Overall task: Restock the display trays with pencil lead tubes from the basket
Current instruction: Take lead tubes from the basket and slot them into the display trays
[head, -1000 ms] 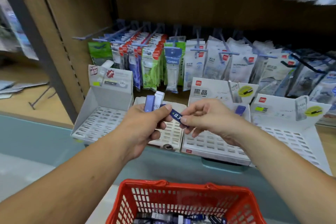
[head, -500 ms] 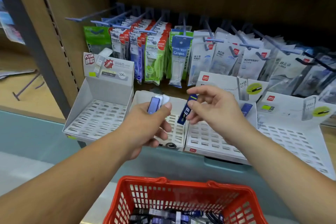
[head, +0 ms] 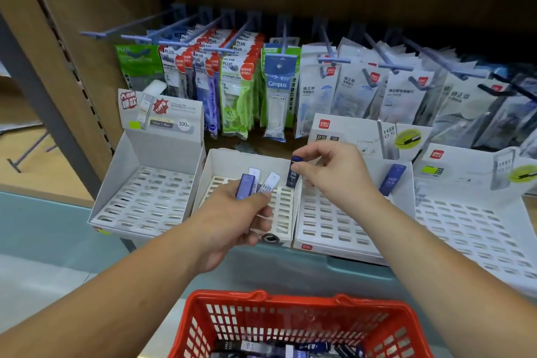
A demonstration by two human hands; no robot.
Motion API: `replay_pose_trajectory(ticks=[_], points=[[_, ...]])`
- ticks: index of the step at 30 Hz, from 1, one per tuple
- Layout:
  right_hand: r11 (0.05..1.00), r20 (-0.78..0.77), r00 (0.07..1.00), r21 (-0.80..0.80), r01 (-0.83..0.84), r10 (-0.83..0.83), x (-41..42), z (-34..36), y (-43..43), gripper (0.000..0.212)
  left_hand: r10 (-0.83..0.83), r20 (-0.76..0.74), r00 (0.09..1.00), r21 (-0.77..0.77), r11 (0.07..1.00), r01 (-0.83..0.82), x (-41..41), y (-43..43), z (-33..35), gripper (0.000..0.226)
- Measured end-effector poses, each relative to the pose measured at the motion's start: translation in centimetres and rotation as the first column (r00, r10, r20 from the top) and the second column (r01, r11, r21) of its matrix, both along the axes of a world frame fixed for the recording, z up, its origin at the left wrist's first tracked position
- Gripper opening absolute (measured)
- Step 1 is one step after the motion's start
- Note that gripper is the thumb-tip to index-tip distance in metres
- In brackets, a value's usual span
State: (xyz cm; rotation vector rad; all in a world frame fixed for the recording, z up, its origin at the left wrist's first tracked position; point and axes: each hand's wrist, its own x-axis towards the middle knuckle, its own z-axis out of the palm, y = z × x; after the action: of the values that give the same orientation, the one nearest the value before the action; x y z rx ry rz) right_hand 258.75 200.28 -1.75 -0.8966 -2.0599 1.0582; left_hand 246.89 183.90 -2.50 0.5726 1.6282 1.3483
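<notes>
Brown wood-grain board backed the shelf (head: 122,9), and rows of glossy hanging packets (head: 357,90) crowded its far side. Nearer stood four white card display trays (head: 145,200), side by side, each floor a grid of small rectangular slots, almost all unfilled. One blue tube (head: 391,180) stood alone at the far edge of the third tray (head: 334,224) from the left. Nearest of all, the red plastic basket (head: 290,298), latticed and rigid, held a loose heap of spare tubes (head: 290,347) at its bottom.

I judged the work to be early in the filling step. The left hand (head: 232,221) hovered over the second tray (head: 283,209), fingers curled round a small fan of held tubes (head: 245,186), flat and smooth, one purple and two pale. The right hand (head: 334,174) pinched a dark blue tube (head: 293,176) between thumb and fingertips, upright above the far row where the second and third trays met. Whether its lower end had met a slot I could not tell.

The next move, as I read it, called for lining that end squarely over a slot and lowering it straight, since the slim hard case would likely jam or tip if tilted.
</notes>
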Motion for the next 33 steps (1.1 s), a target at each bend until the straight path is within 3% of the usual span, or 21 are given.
replay_pose_trajectory(ticks=[15,20,24,28,33], points=[[0.981,0.058,0.998,0.191,-0.034,0.023,-0.1,-0.8,-0.7,0.022,0.031,-0.014,0.999,-0.073,0.997,-0.032,0.2,-0.4,-0.6,0.014],[0.959,0.142,0.989,0.269,-0.089,0.052,-0.1,-0.4,-0.8,0.015,0.027,-0.024,0.999,-0.069,0.997,-0.029,0.3,-0.5,-0.7,0.014],[0.82,0.136,0.99,0.571,-0.043,-0.042,0.0,-0.6,-0.5,0.012,0.02,-0.03,0.999,-0.064,0.998,-0.022,0.2,-0.5,-0.7,0.014],[0.936,0.12,0.993,0.349,-0.038,-0.004,-0.1,-0.2,-0.1,0.008,0.018,-0.041,0.999,-0.06,0.998,-0.02,0.2,-0.4,-0.9,0.013],[0.963,0.137,0.99,0.261,-0.066,0.03,-0.3,0.0,-0.4,0.009,0.008,-0.037,0.999,-0.059,0.998,-0.01,0.1,-0.3,-1.0,0.015]])
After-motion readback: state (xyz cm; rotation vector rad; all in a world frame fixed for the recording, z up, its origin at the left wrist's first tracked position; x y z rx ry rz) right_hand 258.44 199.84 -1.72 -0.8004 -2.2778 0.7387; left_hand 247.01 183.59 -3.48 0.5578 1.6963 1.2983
